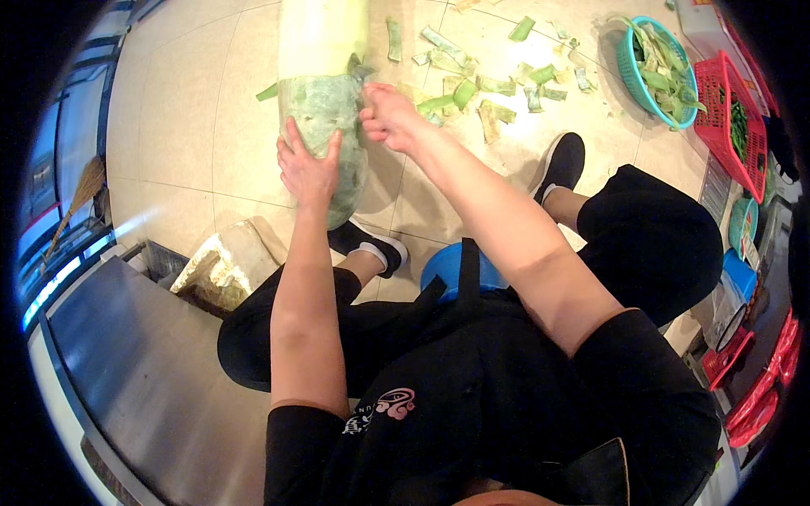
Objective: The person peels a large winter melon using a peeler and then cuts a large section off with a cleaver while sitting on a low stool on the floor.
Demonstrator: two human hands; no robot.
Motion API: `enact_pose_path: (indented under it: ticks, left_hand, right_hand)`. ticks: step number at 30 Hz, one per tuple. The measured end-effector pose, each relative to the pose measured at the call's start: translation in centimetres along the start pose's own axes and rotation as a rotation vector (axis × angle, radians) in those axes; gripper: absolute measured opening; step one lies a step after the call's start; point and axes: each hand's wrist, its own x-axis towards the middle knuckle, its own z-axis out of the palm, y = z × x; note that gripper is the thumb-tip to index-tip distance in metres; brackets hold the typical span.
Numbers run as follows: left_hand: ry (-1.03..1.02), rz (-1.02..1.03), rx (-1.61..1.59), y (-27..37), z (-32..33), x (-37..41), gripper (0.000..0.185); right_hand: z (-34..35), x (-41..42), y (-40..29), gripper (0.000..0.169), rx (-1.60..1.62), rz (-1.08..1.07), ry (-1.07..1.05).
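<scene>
A very large winter melon (pixel 323 107) stands out before me over the tiled floor. Its far part is peeled to pale flesh; the near part keeps its green, whitish-dusted rind. My left hand (pixel 308 163) rests on the rind with fingers spread. At the melon's right side, my right hand (pixel 389 117) has its fingers curled around a small tool that is mostly hidden, its kind not clear. A dark curl of peel (pixel 358 64) stands up at the edge of the peeled part, just beyond my right hand. Cut strips of green peel (pixel 465 93) lie scattered on the floor to the right.
A turquoise basket (pixel 633 79) holds peelings at the upper right, beside a red basket (pixel 712 120) with green vegetables. A blue plastic stool or tub (pixel 443 265) is beneath me. A broken foam box (pixel 215 253) and a steel surface (pixel 164 373) lie at the left.
</scene>
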Motion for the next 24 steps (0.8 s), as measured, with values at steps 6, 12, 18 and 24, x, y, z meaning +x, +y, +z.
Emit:
enact_pose_path:
  ticks: [6,12,18,24]
  left_hand:
    - [-0.044,-0.02,0.002,-0.3,-0.7,-0.1,0.088]
    - [-0.03,0.015,0.008,-1.3,-0.4,0.2,0.089]
    - [-0.012,0.138,-0.025,-3.1,0.2,1.8,0.092]
    - [-0.144,0.054,-0.081,-4.4,-0.5,3.0,0.102]
  right_hand:
    - [-11.7,4.9,0.2,0.013,0.874,0.168,-0.295]
    - [-8.1,2.2,-0.2,0.016,0.203,-0.103,0.113]
    - [-5.8,4.8,1.2,0.046,-0.065,-0.278,0.171]
    - [-6.3,12.9,7.5,0.051,0.043,-0.154,0.175]
